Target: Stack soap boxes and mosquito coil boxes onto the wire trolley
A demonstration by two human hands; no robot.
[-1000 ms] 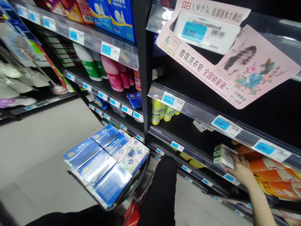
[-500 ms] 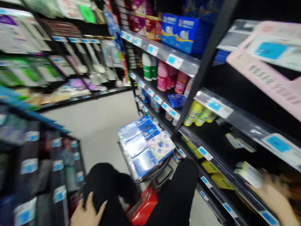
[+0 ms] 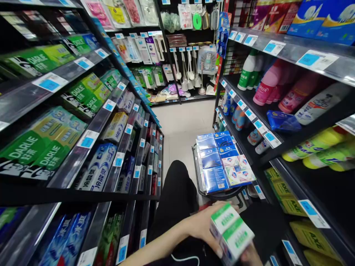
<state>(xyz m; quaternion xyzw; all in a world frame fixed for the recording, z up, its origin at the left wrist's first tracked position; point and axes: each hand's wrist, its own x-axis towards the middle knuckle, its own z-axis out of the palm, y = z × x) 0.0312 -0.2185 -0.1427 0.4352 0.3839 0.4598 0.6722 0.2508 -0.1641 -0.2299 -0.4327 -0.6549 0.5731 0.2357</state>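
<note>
Two small green-and-white boxes (image 3: pixel 234 234), held side by side as one block, are above my lap in the lower middle. My left hand (image 3: pixel 201 225) reaches in from the lower left and curls around their left side. At their lower right edge my right hand (image 3: pixel 251 255) grips them from below, its fingers partly hidden by the boxes. Just ahead of my knees stands a dark basket (image 3: pixel 195 162) heaped with blue boxes (image 3: pixel 215 177) and white patterned soap packs (image 3: pixel 238 170).
Shelves of toothpaste boxes (image 3: pixel 36 144) rise close on my left. On the right are shelves with pink bottles (image 3: pixel 270 83), yellow bottles (image 3: pixel 316 144) and yellow AXE packs (image 3: pixel 316 236). Ladles and brushes (image 3: pixel 190 70) hang on the rack beyond the pale floor (image 3: pixel 177 122).
My right hand has come from the right-hand shelf to my lap with the boxes. My left hand has left my knee and now grips them too. The view has swung left.
</note>
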